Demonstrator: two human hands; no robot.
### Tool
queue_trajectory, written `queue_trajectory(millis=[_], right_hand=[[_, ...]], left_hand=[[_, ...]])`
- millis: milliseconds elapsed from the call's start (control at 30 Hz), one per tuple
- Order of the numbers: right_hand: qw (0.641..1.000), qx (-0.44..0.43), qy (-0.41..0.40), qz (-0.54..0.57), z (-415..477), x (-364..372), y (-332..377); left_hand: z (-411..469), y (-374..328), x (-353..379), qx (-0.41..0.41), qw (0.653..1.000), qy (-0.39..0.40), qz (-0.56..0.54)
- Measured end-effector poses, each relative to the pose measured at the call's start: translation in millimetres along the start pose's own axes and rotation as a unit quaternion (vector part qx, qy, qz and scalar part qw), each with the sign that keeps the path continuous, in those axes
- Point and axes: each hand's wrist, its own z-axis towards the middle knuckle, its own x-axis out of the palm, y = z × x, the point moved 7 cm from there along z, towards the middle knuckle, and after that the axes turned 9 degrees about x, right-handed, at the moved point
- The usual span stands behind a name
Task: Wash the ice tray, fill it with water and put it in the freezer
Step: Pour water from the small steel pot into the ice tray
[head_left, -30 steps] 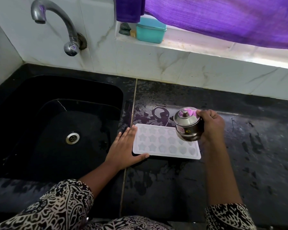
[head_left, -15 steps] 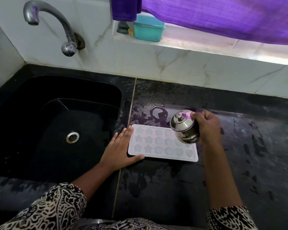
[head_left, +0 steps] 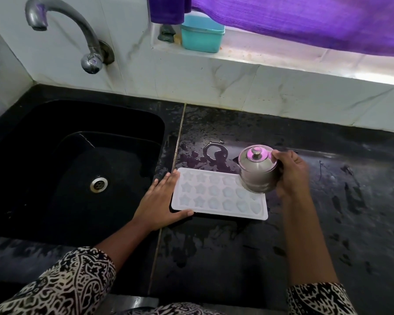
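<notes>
A white ice tray (head_left: 214, 196) with star and heart moulds lies flat on the wet black counter (head_left: 237, 258), just right of the sink. My left hand (head_left: 162, 201) rests flat against the tray's left end, fingers straight, thumb along the near edge. My right hand (head_left: 291, 173) grips a small lidded steel pot (head_left: 257, 171) above the tray's far right corner, tipped toward the tray. No water stream is visible.
The black sink (head_left: 77, 173) with its drain (head_left: 98, 184) lies to the left, under a steel tap (head_left: 77, 35). A teal box (head_left: 201, 34) stands on the white ledge below a purple curtain (head_left: 305, 21). Puddles lie on the counter behind the tray.
The steel pot has swung from strongly tilted over the tray to more upright, its lid now facing up. My left hand has stayed at the tray's left end.
</notes>
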Motion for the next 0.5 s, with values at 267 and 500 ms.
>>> queue_trajectory(millis=[267, 500], right_hand=[[0.997, -0.039, -0.019, -0.063, -6, -7, 11], [0.988, -0.08, -0.025, -0.131, -13, -5, 19]], left_hand=[[0, 0, 1, 0.0, 1.0, 0.004, 0.006], [-1, 0, 1, 0.003, 1.0, 0.004, 0.015]])
